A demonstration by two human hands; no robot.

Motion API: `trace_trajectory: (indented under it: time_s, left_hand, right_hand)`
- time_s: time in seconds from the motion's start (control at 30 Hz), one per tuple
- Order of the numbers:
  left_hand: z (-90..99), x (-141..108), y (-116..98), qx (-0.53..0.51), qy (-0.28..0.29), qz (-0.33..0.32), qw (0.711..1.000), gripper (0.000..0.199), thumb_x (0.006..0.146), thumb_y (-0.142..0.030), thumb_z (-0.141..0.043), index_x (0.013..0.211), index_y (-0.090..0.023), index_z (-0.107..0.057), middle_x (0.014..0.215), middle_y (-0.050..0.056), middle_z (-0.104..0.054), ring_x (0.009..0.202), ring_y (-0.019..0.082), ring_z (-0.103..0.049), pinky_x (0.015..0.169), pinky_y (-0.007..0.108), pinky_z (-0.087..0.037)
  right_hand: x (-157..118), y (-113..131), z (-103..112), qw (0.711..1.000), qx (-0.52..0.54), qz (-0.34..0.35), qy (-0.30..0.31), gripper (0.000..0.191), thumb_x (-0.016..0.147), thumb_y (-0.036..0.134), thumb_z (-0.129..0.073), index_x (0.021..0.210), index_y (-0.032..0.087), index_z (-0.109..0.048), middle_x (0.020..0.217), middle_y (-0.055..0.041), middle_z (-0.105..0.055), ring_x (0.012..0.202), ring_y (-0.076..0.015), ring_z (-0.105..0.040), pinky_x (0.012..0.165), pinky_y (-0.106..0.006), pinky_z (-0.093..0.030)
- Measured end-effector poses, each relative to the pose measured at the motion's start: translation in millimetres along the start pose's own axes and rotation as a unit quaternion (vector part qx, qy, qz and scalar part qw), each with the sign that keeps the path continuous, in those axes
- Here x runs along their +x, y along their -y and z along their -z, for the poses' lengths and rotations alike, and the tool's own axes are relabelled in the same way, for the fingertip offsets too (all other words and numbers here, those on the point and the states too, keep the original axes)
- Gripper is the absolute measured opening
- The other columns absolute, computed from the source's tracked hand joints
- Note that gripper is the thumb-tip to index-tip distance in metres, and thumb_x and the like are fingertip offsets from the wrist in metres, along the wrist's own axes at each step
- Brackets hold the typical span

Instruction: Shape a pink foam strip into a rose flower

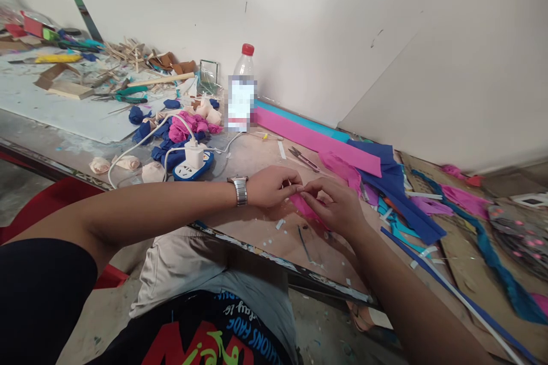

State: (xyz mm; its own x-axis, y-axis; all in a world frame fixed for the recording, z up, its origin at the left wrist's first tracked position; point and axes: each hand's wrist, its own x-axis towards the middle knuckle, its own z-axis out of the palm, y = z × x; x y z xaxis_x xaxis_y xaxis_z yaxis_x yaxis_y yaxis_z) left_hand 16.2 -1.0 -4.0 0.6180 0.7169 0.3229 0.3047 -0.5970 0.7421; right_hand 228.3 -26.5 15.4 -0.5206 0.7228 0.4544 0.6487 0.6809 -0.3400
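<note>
Pink papery piece (305, 206), pinched by left hand (272, 187) and right hand (336, 205), shows beneath the right, probably light, tearable, best held edgewise.

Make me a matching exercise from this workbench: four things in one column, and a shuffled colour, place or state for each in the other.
Things
1. bottle
2. wristwatch
3. socket block
4. small pink piece

Descriptions
A. blue and white, with a white plug in it
B. at the fingertips of the left hand and right hand
C. upright by the wall, topped by a red cap
D. silver-coloured

Right pairs: 1-C, 2-D, 3-A, 4-B
</note>
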Motion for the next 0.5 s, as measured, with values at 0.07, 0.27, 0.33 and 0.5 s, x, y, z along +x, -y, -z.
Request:
trace_trajectory:
  time_s: [0.07, 0.27, 0.33, 0.5]
  left_hand:
    - [-0.3, 0.0, 0.6, 0.003, -0.003, -0.003, 1.000, 0.029, 0.097, -0.038, -0.050, 0.091, -0.016, -0.068, 0.080, 0.001, -0.067, 0.074, 0.013, -0.055, 0.068, 0.026, -0.039]
    - [-1.2, 0.1, 1.0, 0.005, -0.010, -0.007, 1.000, 0.028, 0.098, -0.037, -0.049, 0.091, -0.016, -0.067, 0.080, 0.001, -0.067, 0.074, 0.013, -0.055, 0.068, 0.026, -0.039]
    - [-1.3, 0.3, 0.8, 0.004, -0.011, -0.007, 1.000, 0.029, 0.098, -0.037, -0.048, 0.091, -0.016, -0.067, 0.082, 0.001, -0.068, 0.076, 0.013, -0.056, 0.070, 0.026, -0.040]
    - [-0.9, 0.4, -0.6, 0.000, -0.008, 0.001, 1.000, 0.032, 0.099, -0.040, -0.047, 0.092, -0.016, -0.067, 0.083, 0.002, -0.069, 0.077, 0.013, -0.058, 0.071, 0.027, -0.041]
  right_hand:
    - [0.0, 0.5, 0.3, 1.000, -0.001, 0.000, 0.000, 0.013, 0.093, 0.034, -0.063, 0.087, 0.023, -0.067, 0.081, -0.0039, -0.073, 0.074, -0.0194, -0.065, 0.068, -0.034, -0.048]
    - [-1.2, 1.3, 1.2, 1.000, -0.007, 0.000, -0.001, 0.011, 0.093, 0.033, -0.063, 0.089, 0.023, -0.067, 0.082, -0.0034, -0.073, 0.075, -0.0195, -0.066, 0.069, -0.034, -0.047]
    - [-1.9, 1.0, 1.4, 1.000, -0.001, 0.003, -0.001, 0.010, 0.093, 0.031, -0.062, 0.090, 0.023, -0.067, 0.084, -0.0033, -0.073, 0.077, -0.0196, -0.066, 0.071, -0.034, -0.048]
    - [-1.6, 1.0, 1.4, 1.000, 0.004, 0.002, -0.001, 0.008, 0.093, 0.028, -0.060, 0.092, 0.024, -0.067, 0.088, -0.0036, -0.074, 0.079, -0.0201, -0.067, 0.072, -0.034, -0.049]
